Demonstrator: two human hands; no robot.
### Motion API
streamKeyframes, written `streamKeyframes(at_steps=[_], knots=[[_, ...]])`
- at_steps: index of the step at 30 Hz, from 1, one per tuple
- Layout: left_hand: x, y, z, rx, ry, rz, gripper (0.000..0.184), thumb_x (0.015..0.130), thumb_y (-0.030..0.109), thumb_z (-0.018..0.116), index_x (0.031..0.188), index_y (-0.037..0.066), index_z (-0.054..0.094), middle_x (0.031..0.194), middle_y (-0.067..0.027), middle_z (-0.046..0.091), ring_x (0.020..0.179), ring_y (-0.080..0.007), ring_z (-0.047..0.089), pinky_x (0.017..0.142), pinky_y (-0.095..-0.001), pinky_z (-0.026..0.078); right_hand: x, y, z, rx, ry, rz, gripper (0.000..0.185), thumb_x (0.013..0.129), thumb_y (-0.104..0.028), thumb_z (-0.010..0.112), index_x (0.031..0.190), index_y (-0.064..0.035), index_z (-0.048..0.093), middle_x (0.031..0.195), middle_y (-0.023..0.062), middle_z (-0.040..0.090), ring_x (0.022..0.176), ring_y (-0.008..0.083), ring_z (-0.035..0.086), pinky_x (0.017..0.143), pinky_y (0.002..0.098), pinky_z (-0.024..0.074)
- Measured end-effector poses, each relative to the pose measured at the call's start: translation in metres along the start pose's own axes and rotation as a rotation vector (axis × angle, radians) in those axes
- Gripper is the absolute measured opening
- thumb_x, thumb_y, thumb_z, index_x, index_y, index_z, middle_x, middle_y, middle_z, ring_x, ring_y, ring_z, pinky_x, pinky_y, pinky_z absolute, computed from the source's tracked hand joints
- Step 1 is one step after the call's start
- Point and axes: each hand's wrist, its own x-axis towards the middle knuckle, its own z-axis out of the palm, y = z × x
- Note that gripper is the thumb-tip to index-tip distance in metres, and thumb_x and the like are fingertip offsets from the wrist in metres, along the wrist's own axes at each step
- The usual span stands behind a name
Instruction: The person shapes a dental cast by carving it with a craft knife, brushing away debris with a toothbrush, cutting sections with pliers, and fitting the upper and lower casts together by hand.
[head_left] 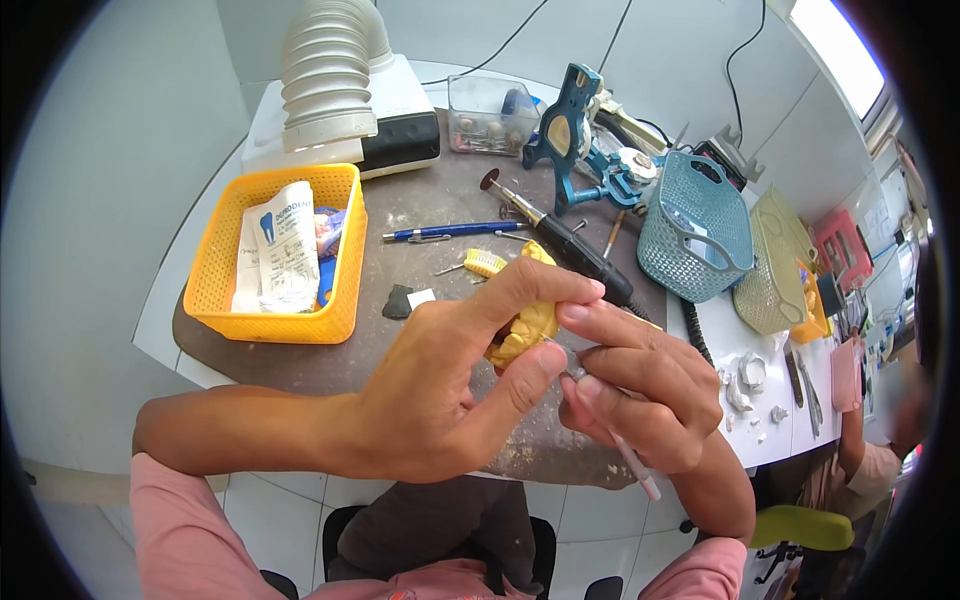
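Note:
My left hand [430, 375] is closed around a yellow dental cast [535, 322], held up over the bench between thumb and fingers. Part of the cast is hidden behind the fingers. In my right hand [650, 390] is a slender tool with a pale handle [636, 466], pinched like a pen. Its handle slants down to the lower right, and its tip end is close to the cast by my left thumb; whether it touches, I cannot tell. Fingers of my right hand also rest at the cast's right edge, near my left fingertips.
Behind my hands lie a rotary handpiece [580, 250], a blue pen [455, 231] and a small yellow-bristled brush [485, 263]. A yellow basket [345, 320] stands left, a teal basket [695, 255] right. A blue articulator [570, 140] is at the back. Another person sits far right.

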Motion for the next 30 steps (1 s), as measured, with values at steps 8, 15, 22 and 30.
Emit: streamKeyframes(at_steps=[8, 15, 22, 30], knots=[[-0.001, -0.003, 0.002, -0.039, 0.028, 0.053, 0.038, 0.101, 0.005, 0.050, 0.137, -0.005, 0.046, 0.131, -0.0155, 0.055, 0.121, -0.0167, 0.055, 0.104, -0.0318, 0.043, 0.000, -0.002, 0.001, 0.036, 0.015, 0.027, 0.028, 0.080, -0.001, 0.080, 0.097, -0.0010, 0.058, 0.078, 0.0133, 0.065, 0.096, 0.0383, 0.073, 0.082, 0.0485, 0.0626], [0.000, -0.004, 0.002, -0.040, 0.038, 0.091, 0.038, 0.101, 0.007, 0.052, 0.136, -0.005, 0.048, 0.129, -0.0152, 0.056, 0.120, -0.0174, 0.056, 0.103, -0.0321, 0.044, 0.002, -0.003, 0.000, 0.045, 0.014, 0.043, 0.027, 0.080, 0.002, 0.079, 0.097, -0.0014, 0.057, 0.079, 0.0139, 0.065, 0.096, 0.0387, 0.073, 0.081, 0.0474, 0.0629], [0.003, -0.006, 0.003, 0.025, 0.050, 0.134, 0.048, 0.101, 0.010, 0.049, 0.146, -0.003, 0.039, 0.126, -0.0154, 0.059, 0.110, -0.0166, 0.059, 0.095, -0.0313, 0.047, -0.001, 0.001, 0.005, 0.091, 0.145, 0.084, 0.026, 0.073, 0.003, 0.082, 0.086, -0.0002, 0.060, 0.081, 0.0128, 0.067, 0.096, 0.0368, 0.074, 0.082, 0.0436, 0.0635], [0.014, -0.011, -0.013, 0.481, 0.178, 0.133, 0.063, 0.098, 0.004, 0.050, 0.155, 0.000, 0.024, 0.112, -0.0112, 0.062, 0.082, -0.0138, 0.052, 0.074, -0.0300, 0.043, -0.005, 0.008, 0.008, 0.003, 0.323, 0.186, 0.020, 0.081, -0.004, 0.080, 0.091, -0.0020, 0.063, 0.077, 0.0095, 0.069, 0.081, 0.0299, 0.076, 0.066, 0.0347, 0.0621]])
